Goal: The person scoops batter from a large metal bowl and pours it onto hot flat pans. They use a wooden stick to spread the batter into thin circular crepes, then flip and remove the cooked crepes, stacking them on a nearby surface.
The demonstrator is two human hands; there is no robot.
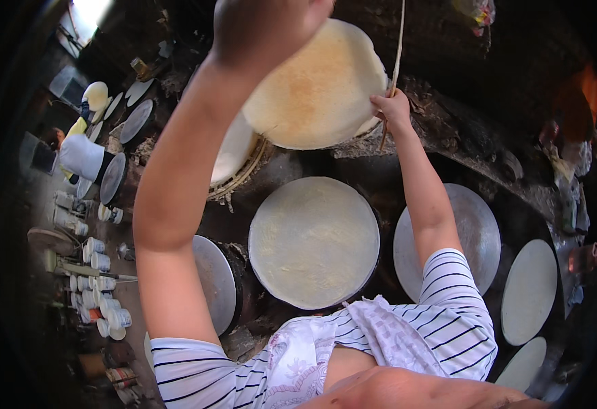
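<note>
A large thin round flatbread (324, 87), browned at its middle, is raised in front of me between my hands. My right hand (394, 107) grips a thin stick (399, 46) at the flatbread's right edge; whether its fingers also pinch the bread I cannot tell. Blurred, my left hand (267, 30) is over the flatbread's upper left, its fingers cut off by the top of the view. Nearer my body, a pale sheet of batter (313, 243) covers a round griddle. Left of the flatbread, pale round sheets (233, 151) lie on a woven tray (239, 179).
Metal discs flank the middle griddle, one right (474, 235), one left (214, 286). Pale rounds (529, 291) lie far right, near a pinkish bottle (584, 257). Flames (588, 97) show upper right. Leftward, another person (81, 153) works near several griddles and white buckets (107, 307).
</note>
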